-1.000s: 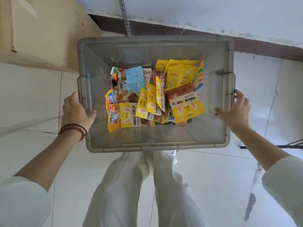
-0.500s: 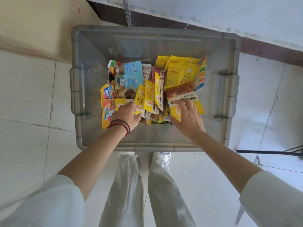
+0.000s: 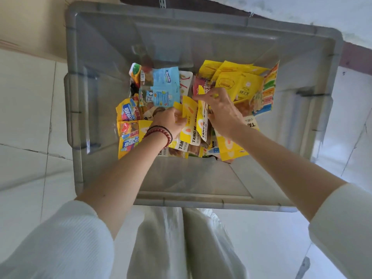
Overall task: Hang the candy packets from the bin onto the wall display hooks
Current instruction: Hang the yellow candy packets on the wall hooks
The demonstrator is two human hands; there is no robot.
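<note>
Grey translucent plastic forms the bin (image 3: 104,97), seen from the head camera looking straight down; it stands on a pale tiled floor (image 3: 26,109), close to the base of a white wall (image 3: 302,11). A metal slotted rail (image 3: 162,2) runs up that wall at the top edge; the display hooks themselves are out of view.

Inside the bin lies a loose heap of candy packets (image 3: 239,85), mostly yellow, with a blue one and some multicoloured ones, piled toward the middle and right of the bin floor. None has left the bin.

Both bare arms reach down into the heap. The left hand (image 3: 169,121), with a red bead bracelet (image 3: 161,133) on its wrist, has its fingers closed around the edge of a yellow packet marked TANG (image 3: 189,119), which stands partly on edge. The right hand (image 3: 223,109) pinches the top corner of a neighbouring yellow packet (image 3: 202,115) between thumb and fingers, likely because the hanging hole sits at that end. Whether either packet is lifted clear of the pile cannot be told.

White sleeves (image 3: 66,238) and pale trousers (image 3: 181,238) fill the lower frame; the person stands right at the bin's near rim, probably to reach its floor. This looks like the picking step, with hanging not yet begun.
</note>
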